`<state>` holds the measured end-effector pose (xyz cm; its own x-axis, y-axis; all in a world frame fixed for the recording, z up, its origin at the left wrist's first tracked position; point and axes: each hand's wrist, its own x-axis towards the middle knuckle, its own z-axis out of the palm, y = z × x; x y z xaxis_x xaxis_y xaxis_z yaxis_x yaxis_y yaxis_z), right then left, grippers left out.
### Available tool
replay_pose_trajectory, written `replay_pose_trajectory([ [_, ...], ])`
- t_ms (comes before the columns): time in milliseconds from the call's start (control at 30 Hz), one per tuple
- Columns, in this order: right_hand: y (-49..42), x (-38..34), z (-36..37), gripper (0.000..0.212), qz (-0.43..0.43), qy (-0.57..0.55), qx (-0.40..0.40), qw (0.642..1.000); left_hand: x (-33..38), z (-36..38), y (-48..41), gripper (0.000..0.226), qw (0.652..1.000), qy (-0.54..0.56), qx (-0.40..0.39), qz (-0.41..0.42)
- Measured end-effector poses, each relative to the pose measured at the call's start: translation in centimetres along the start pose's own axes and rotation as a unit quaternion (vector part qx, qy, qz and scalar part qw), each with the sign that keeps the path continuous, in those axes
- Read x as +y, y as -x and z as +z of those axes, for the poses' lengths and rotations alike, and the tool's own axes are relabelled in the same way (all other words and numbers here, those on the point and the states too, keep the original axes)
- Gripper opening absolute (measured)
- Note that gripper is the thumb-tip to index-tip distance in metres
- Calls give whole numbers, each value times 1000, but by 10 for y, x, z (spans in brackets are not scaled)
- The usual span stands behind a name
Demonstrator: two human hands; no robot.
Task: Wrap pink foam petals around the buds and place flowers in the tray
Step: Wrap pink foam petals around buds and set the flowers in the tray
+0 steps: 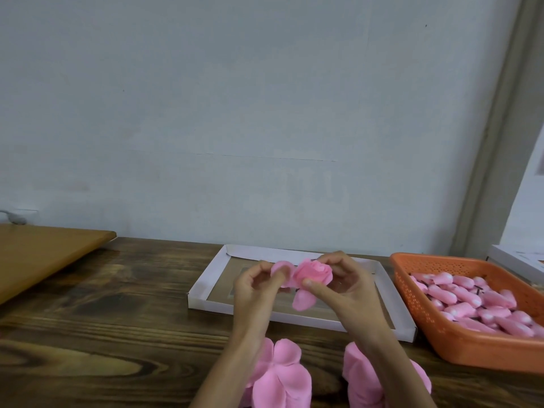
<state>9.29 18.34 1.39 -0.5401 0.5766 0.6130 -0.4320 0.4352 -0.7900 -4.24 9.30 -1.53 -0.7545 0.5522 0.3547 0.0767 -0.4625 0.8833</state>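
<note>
A half-wrapped pink foam flower [313,274] is held above the white tray [206,278]. My right hand [338,285] grips it, thumb on its front. My left hand [259,285] pinches one loose petal [280,267] at the flower's left side. Another petal [303,300] hangs down under the flower. Loose pink foam petal pieces lie on the table near me in two piles, one on the left [279,375] and one on the right [357,375], partly hidden by my forearms.
An orange perforated basket [418,290] full of pink buds [482,304] stands at the right of the tray. The dark wooden table [103,334] runs left, with a lighter wooden board [44,254] at its far left. A pale wall stands close behind.
</note>
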Motion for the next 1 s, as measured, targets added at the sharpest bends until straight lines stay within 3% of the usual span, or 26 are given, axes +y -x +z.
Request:
replay_pose_trajectory([
  [267,1,-8,5,25,-31,56,-22,998,11,2,8,11,993,-21,-21,114],
  [467,0,-7,3,29,-7,80,-36,996,17,-2,8,37,990,-16,-64,122],
  [600,0,-6,2,23,15,61,-34,997,15,-9,2,37,985,19,-114,130],
  [800,1,-5,4,23,44,-16,-35,998,9,-14,-12,42,988,140,-59,-6],
  [900,4,-2,14,23,63,-37,-88,993,11,-2,-8,27,979,172,-53,-92],
  [1000,8,0,28,23,74,-2,-126,989,14,4,1,53,959,209,-101,-165],
])
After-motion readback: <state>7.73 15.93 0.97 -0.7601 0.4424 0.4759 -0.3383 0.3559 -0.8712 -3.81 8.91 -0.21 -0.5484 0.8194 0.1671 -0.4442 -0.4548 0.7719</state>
